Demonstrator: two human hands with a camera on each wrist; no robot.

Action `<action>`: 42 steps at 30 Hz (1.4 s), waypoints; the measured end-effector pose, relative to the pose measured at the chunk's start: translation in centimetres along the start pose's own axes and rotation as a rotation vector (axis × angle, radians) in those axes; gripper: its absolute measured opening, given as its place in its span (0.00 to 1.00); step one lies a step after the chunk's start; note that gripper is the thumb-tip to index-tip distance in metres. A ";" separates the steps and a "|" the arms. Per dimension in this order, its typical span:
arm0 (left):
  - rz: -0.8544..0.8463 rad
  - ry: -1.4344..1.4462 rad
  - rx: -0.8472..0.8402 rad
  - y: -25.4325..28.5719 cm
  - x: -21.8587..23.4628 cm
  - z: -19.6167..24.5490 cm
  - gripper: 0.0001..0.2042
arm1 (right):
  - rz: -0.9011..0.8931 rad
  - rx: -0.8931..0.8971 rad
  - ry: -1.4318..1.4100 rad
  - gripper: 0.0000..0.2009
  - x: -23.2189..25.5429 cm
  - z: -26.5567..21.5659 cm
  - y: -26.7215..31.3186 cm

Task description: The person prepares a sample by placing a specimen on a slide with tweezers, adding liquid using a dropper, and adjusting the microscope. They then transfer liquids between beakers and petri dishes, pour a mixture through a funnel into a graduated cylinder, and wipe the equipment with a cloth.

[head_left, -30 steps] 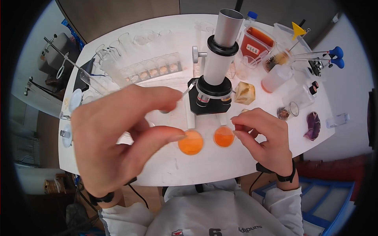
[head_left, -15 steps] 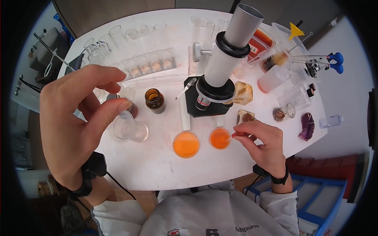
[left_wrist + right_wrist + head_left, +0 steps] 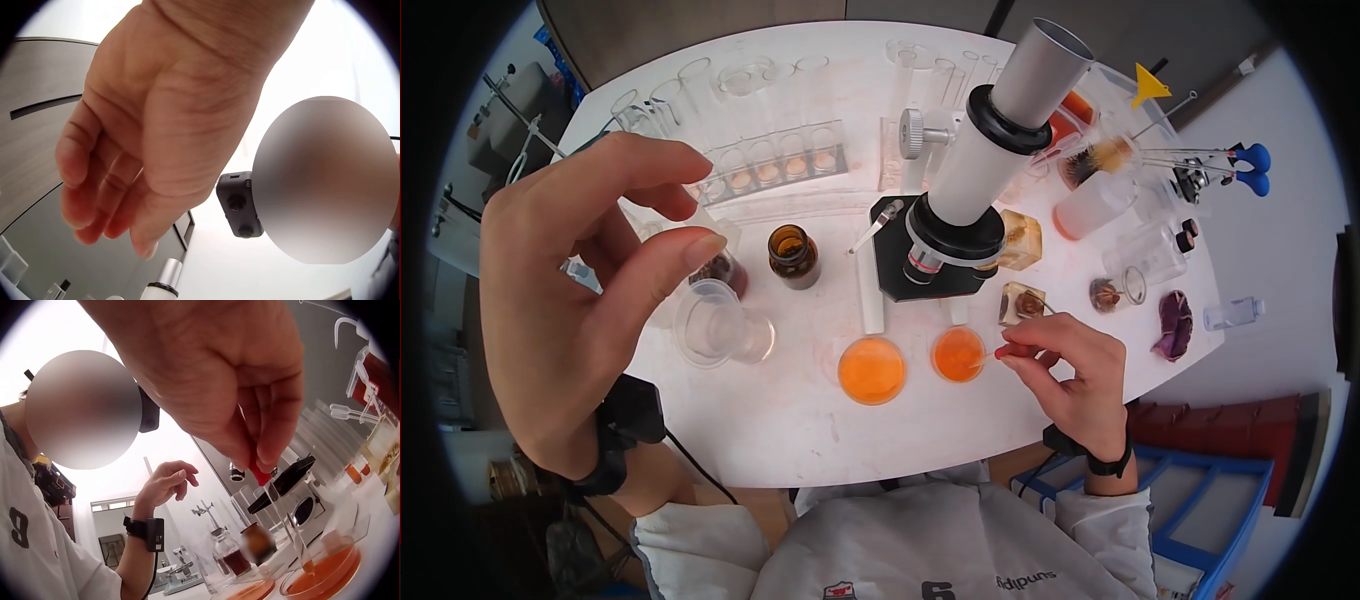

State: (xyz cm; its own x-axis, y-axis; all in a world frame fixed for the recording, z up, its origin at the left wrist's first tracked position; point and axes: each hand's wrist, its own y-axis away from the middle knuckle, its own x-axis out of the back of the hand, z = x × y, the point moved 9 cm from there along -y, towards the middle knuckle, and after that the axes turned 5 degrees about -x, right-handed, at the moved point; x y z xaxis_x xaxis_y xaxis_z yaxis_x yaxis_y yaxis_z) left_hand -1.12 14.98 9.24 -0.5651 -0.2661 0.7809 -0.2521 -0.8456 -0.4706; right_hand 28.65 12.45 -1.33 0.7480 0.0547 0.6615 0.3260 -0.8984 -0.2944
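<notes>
Between thumb and fingers, my right hand (image 3: pixel 1082 378) pinches the red rubber bulb (image 3: pixel 259 472) of a dropper. Its thin clear tube (image 3: pixel 285 524) slants down into the right-hand petri dish (image 3: pixel 957 355), which holds orange liquid; the tip meets the liquid in the right wrist view. A second, larger petri dish (image 3: pixel 872 370) of orange liquid sits just left of it. My left hand (image 3: pixel 565 290) is raised over the left side of the table. Its fingers and thumb are loosely bent with a gap between them, and the left wrist view (image 3: pixel 169 112) shows nothing held.
A microscope (image 3: pixel 965 190) stands behind the dishes. Left of it are an open amber bottle (image 3: pixel 794 265), clear plastic cups (image 3: pixel 703 330) and a rack of vials (image 3: pixel 772 165). Specimen blocks (image 3: pixel 1020 302), a pinkish bottle (image 3: pixel 1095 205) and a purple geode-like piece (image 3: pixel 1174 325) lie right.
My left hand has moved left, away from the microscope. My right hand stays beside the right dish, and the red dropper bulb has come into sight at its fingertips.
</notes>
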 end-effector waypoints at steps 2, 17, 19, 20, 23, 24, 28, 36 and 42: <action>-0.001 -0.007 0.000 -0.1 0.1 -0.2 0.16 | 0.017 -0.009 -0.003 0.11 0.2 0.0 0.0; -0.014 0.048 0.015 -0.2 -0.3 -1.2 0.16 | 0.115 -0.034 0.006 0.12 0.3 1.2 -0.9; -0.013 0.045 0.011 -0.2 -0.3 -1.2 0.17 | 0.133 -0.032 -0.009 0.12 0.8 1.0 -0.8; -0.013 0.044 0.009 -0.2 -0.3 -1.2 0.17 | 0.144 -0.035 -0.010 0.12 1.2 0.9 -0.6; -0.015 0.037 0.007 -0.2 -0.4 -1.1 0.17 | 0.160 -0.040 -0.012 0.13 1.9 0.7 0.0; -0.015 0.035 0.006 -0.2 -0.4 -1.1 0.17 | 0.154 -0.039 -0.010 0.13 1.9 0.6 0.1; -0.014 0.037 -0.021 -0.3 -0.5 -0.9 0.16 | 0.104 -0.042 0.003 0.13 1.1 0.4 0.7; -0.029 0.023 -0.037 -0.3 -0.6 -0.8 0.16 | 0.087 -0.042 -0.004 0.13 0.3 0.8 0.9; -0.037 0.024 -0.042 -0.3 -0.6 -0.8 0.16 | 0.068 -0.042 -0.010 0.12 -0.1 0.7 0.8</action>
State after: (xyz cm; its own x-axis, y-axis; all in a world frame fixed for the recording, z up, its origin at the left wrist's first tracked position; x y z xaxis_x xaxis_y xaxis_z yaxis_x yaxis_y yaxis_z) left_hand -1.29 15.75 8.61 -0.5736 -0.2232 0.7881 -0.3055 -0.8344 -0.4587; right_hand 29.26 12.07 -2.12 0.7730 -0.0028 0.6344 0.2501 -0.9177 -0.3088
